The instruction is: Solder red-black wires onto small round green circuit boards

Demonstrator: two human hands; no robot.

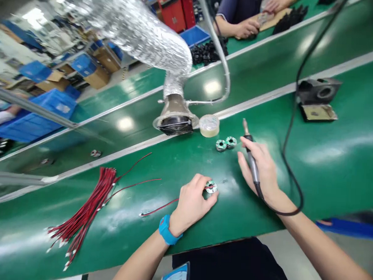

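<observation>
My left hand (194, 202) holds a small round circuit board (211, 187) between thumb and fingers on the green bench. A red wire (162, 206) runs out from under that hand toward the left. My right hand (261, 169) grips a soldering iron (252, 162), its tip pointing up and away, off the bench parts. Two more round boards (226, 144) sit side by side just left of the iron. A bundle of red and black wires (90, 208) with white connectors lies at the left, two strands stretching out from it.
A silver duct (159, 37) with a fume hood (176, 117) hangs over the bench, beside a tape roll (209, 125). An iron stand (318, 95) is at the back right. The iron's black cable (285, 155) loops at right. Another person's hands (248, 28) work across the bench.
</observation>
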